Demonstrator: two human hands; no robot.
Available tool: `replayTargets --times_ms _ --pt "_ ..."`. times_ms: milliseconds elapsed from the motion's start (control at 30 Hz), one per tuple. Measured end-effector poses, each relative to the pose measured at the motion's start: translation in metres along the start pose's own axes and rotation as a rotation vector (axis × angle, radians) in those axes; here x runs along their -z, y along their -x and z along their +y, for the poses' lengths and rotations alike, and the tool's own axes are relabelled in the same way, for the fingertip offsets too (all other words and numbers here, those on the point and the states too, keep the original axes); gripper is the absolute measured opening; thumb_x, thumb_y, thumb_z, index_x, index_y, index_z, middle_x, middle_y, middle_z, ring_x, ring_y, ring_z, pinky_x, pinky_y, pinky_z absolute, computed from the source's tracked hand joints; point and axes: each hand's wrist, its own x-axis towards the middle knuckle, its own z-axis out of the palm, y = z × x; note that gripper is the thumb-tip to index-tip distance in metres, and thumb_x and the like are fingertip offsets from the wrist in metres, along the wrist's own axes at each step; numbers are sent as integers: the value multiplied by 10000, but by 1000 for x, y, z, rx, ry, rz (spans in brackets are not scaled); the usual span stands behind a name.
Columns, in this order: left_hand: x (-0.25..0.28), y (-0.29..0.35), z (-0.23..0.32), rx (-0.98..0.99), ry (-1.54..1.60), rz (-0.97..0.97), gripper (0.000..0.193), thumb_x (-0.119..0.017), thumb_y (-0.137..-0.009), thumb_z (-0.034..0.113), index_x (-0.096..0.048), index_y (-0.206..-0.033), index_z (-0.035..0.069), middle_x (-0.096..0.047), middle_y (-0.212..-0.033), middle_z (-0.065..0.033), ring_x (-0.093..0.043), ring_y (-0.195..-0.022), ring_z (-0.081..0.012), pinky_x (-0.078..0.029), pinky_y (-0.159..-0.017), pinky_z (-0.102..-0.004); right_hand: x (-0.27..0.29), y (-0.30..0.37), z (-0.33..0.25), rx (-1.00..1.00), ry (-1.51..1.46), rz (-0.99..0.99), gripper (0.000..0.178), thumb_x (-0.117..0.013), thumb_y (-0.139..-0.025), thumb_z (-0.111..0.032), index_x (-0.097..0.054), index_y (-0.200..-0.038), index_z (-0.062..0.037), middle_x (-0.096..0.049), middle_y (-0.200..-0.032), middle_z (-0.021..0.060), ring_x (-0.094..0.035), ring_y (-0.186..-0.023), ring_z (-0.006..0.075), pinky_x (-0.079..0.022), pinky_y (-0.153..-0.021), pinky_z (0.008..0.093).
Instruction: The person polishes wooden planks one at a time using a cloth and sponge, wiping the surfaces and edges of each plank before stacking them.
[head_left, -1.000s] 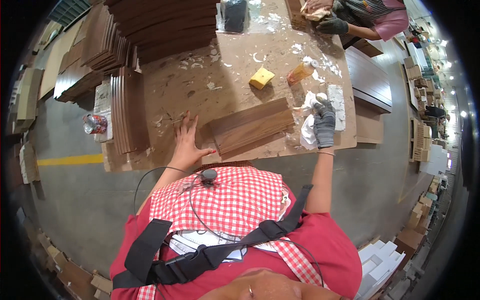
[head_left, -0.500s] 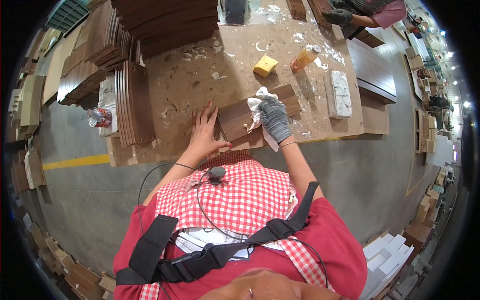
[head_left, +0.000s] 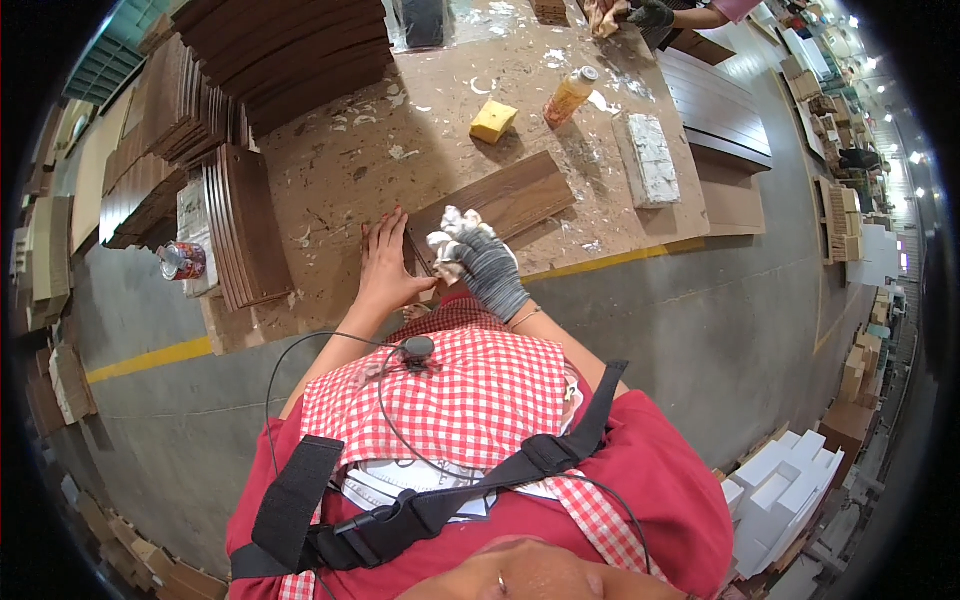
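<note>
A brown wood-grain board (head_left: 520, 203) lies slanted on the worktable near its front edge. My bare left hand (head_left: 385, 262) rests flat at the board's left end, fingers stretched away from me and thumb towards the near corner. My right hand (head_left: 487, 272), in a grey knit glove, is closed round a crumpled white cloth (head_left: 456, 222). It presses the cloth on the board's near left part, close to my left thumb. Beyond the board are a yellow sponge block (head_left: 493, 121) and a bottle (head_left: 571, 97) of orange-yellow liquid.
Brown panels (head_left: 240, 225) stand stacked at left beside a can (head_left: 183, 261); a taller stack (head_left: 290, 60) is behind. A white-wrapped block (head_left: 650, 160) lies on the table (head_left: 345, 190) at right. A co-worker's gloved hand (head_left: 652, 14) shows at top right.
My right hand has drawn the cloth along the board, leftward and towards me, to its near left end. My left hand stays at that end. The whole view has shifted slightly.
</note>
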Motion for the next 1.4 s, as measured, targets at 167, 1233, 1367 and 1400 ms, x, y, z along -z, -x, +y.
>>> replayTargets --times_ms 167,1233,1367,1400 --pt "0 0 -4 14 -14 -13 1113 -872 -568 372 -289 -1462 57 -295 -1521 -117 -248 -1409 -325 -107 -1196 -496 34 5 49 -190 -92 163 272 -591 -816 -88 -622 -1082 -43 -619 -1127 163 -574 -1085 321 -441 -982 416" --pt "-15 -12 -7 74 -18 -29 1190 -886 -540 435 -254 -1475 59 -267 -1530 -132 -231 -1416 -322 -247 -1161 -457 17 -51 33 -282 451 -59 593 -626 -813 -259 -454 -1360 -108 -474 -1361 174 -424 -1300 271 -335 -1077 446" --pt "-7 -6 0 129 19 -48 1180 -892 -533 436 -273 -1461 51 -290 -1516 -143 -253 -1404 -329 -267 -1151 -452 1 -37 31 -18 269 -64 514 -515 -877 -292 -464 -1359 -120 -426 -1425 117 -373 -1346 268 -244 -1135 446" --pt "-7 -5 -1 121 16 -41 1180 -892 -533 436 -273 -1461 51 -290 -1516 -143 -253 -1404 -329 -267 -1151 -452 3 -42 47 -43 373 -100 499 -484 -898 -288 -469 -1364 -108 -421 -1435 127 -363 -1348 288 -239 -1133 461"
